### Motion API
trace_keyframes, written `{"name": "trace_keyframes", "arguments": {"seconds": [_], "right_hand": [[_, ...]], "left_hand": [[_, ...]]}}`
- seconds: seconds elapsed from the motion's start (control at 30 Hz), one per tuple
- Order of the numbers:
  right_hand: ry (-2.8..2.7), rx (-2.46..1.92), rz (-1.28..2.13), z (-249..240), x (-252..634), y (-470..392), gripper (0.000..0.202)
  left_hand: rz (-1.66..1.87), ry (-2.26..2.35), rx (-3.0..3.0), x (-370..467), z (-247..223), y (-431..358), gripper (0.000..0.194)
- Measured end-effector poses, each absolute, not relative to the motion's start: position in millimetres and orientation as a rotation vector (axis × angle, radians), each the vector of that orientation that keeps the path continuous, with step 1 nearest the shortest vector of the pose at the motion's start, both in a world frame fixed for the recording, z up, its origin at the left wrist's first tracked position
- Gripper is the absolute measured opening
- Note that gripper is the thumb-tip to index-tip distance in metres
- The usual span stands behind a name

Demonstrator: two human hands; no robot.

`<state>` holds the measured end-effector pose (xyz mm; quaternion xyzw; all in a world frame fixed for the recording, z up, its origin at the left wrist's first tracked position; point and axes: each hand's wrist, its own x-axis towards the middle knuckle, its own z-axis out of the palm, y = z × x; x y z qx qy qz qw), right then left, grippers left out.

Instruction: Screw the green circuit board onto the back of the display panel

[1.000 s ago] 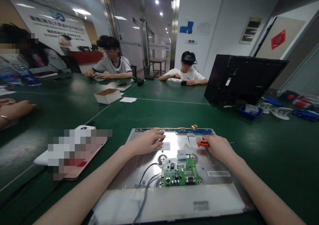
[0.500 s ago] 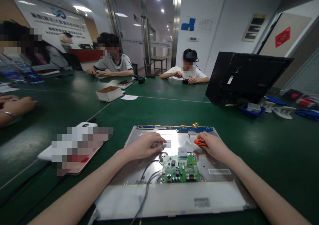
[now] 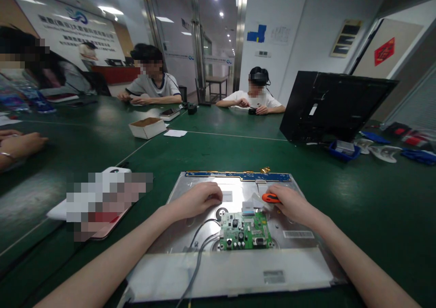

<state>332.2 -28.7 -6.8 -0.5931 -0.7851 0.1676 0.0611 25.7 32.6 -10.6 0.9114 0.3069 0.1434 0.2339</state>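
Head view, so I'm looking down the arms here: there's a silver panel (image 3: 173, 233) lying flat on the green desk (image 3: 211, 156), right in front of the person. The right hand (image 3: 291, 200) has its fingers clamped on an orange-and-black tool (image 3: 270, 198), up over the panel's far right part. The left hand (image 3: 200, 198) is over the far left part with its fingers curled in; honestly can't tell if anything's pinched in there. Between and nearer than the hands sits a green circuit board (image 3: 245, 231), grey cables (image 3: 200, 262) running off its left side. A blue circuit strip (image 3: 218, 176) lines the panel's far edge. Farther back on the right there's a big black housing (image 3: 335, 108) tilted up, and an open white box (image 3: 148, 129) back left. Someone else's hands (image 3: 25, 144) poke in at the left edge.
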Motion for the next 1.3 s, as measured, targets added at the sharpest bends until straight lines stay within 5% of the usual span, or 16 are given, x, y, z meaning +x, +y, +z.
{"name": "trace_keyframes", "arguments": {"seconds": [0.43, 0.87, 1.3], "right_hand": [[-2.481, -1.582, 0.989, 29, 347, -49, 0.014], [-2.59, -1.717, 0.925, 23, 330, -53, 0.013], [-2.545, -1.701, 0.923, 21, 329, -52, 0.006]], "left_hand": [[-0.025, 0.693, 2.072, 2, 28, 27, 0.005], [-0.35, 0.729, 2.016, -4, 34, 22, 0.02], [-0.349, 0.737, 2.088, 10, 30, 10, 0.008]]}}
